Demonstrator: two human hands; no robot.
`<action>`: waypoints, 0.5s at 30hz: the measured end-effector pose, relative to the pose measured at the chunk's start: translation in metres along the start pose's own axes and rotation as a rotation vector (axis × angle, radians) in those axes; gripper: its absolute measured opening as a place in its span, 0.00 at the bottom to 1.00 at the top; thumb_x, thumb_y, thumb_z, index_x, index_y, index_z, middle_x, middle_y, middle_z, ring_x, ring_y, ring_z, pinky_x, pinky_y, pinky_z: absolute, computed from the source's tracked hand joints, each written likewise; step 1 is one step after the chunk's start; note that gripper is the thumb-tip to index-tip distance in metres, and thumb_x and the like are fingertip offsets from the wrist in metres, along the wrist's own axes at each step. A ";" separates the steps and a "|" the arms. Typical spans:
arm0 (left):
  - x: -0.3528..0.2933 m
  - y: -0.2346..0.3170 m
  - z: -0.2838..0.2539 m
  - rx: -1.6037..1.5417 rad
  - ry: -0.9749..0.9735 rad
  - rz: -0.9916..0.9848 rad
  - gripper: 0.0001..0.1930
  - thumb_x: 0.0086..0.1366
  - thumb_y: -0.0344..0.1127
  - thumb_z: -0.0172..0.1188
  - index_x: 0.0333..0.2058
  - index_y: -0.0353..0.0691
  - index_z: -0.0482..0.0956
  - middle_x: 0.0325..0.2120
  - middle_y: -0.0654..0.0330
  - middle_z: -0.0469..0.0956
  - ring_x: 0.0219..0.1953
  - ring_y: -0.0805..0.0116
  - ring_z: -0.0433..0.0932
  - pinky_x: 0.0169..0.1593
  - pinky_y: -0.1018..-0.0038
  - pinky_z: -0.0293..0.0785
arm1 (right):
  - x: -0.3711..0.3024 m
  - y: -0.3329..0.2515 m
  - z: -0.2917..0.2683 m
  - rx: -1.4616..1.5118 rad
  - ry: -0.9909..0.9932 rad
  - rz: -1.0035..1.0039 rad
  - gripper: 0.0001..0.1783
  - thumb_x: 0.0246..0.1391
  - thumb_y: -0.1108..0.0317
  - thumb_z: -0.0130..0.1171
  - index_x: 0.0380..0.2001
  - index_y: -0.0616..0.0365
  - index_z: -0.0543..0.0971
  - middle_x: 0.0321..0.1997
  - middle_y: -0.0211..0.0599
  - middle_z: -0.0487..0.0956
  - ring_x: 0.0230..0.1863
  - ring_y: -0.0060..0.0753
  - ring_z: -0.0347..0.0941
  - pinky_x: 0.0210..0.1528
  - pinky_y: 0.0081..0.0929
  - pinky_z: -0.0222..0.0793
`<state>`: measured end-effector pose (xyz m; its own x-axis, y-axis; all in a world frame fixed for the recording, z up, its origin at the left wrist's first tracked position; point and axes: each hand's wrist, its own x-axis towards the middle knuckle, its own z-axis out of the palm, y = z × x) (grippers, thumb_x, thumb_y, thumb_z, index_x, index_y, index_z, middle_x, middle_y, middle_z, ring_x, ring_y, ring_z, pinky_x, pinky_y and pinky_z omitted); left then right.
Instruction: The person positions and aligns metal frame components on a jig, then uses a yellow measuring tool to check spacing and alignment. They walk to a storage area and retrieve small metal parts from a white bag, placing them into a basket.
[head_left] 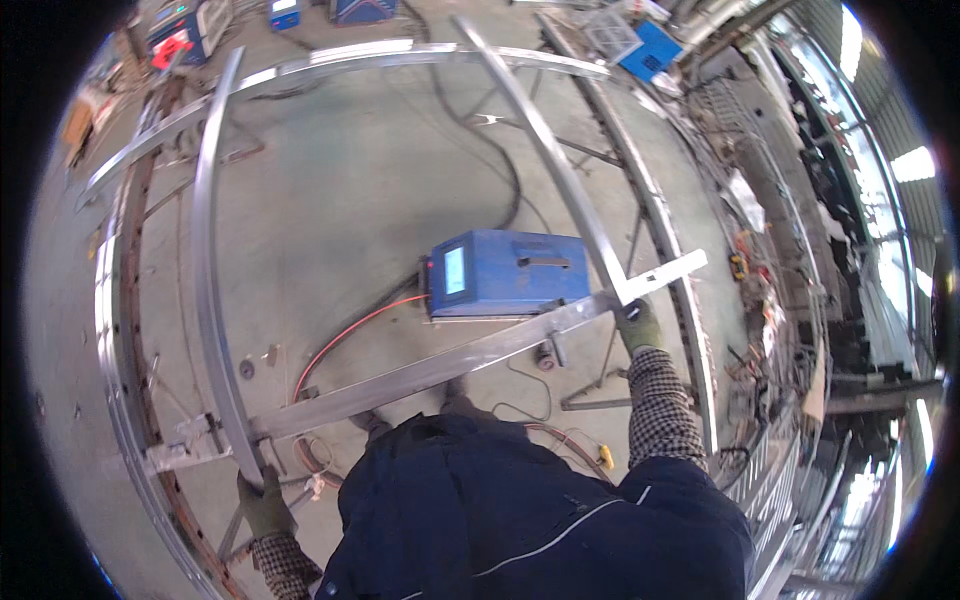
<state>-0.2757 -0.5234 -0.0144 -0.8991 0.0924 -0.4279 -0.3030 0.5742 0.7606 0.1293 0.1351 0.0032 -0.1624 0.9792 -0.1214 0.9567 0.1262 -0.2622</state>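
My gloved left hand (265, 506) is closed round the near end of a long square metal tube (207, 215), which runs away from me on the left. At the right, my gloved right hand (638, 326) grips the near end of a second long metal tube (550, 150), where it meets a crosswise metal tube (400, 378). This crosswise tube lies in front of my body, and the left tube passes over its left part. Both long tubes reach a far crosspiece (360, 56). The fingers of my right hand are partly hidden by the metal.
A blue machine (510, 275) with a lit screen and handle stands on the floor inside the frame. Dark and red cables (345, 330) trail from it. Rusty stand rails (130, 300) support the frame at both sides. Scrap and metal parts (765, 290) line the right.
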 end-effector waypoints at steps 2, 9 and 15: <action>0.001 -0.004 0.003 -0.031 0.010 0.001 0.29 0.72 0.37 0.67 0.66 0.29 0.70 0.55 0.53 0.79 0.55 0.62 0.76 0.61 0.68 0.71 | -0.016 -0.004 -0.008 -0.113 -0.053 0.152 0.39 0.57 0.30 0.65 0.53 0.55 0.81 0.46 0.51 0.87 0.50 0.57 0.85 0.54 0.49 0.78; 0.021 -0.043 -0.001 -0.038 0.018 -0.017 0.30 0.72 0.37 0.68 0.65 0.28 0.70 0.55 0.53 0.80 0.53 0.63 0.78 0.59 0.70 0.73 | -0.043 -0.008 -0.006 -0.042 0.007 0.008 0.40 0.55 0.30 0.64 0.51 0.58 0.81 0.42 0.52 0.86 0.47 0.56 0.85 0.49 0.50 0.78; 0.047 -0.082 -0.006 -0.105 0.086 -0.002 0.28 0.71 0.35 0.69 0.64 0.29 0.71 0.53 0.52 0.81 0.53 0.62 0.80 0.59 0.69 0.74 | -0.046 0.004 0.010 0.010 -0.028 0.104 0.36 0.56 0.30 0.64 0.47 0.53 0.80 0.40 0.47 0.86 0.43 0.57 0.84 0.45 0.53 0.78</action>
<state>-0.2945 -0.5714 -0.0939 -0.9206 0.0187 -0.3900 -0.3327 0.4853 0.8086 0.1383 0.0886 -0.0015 -0.0689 0.9821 -0.1756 0.9663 0.0219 -0.2566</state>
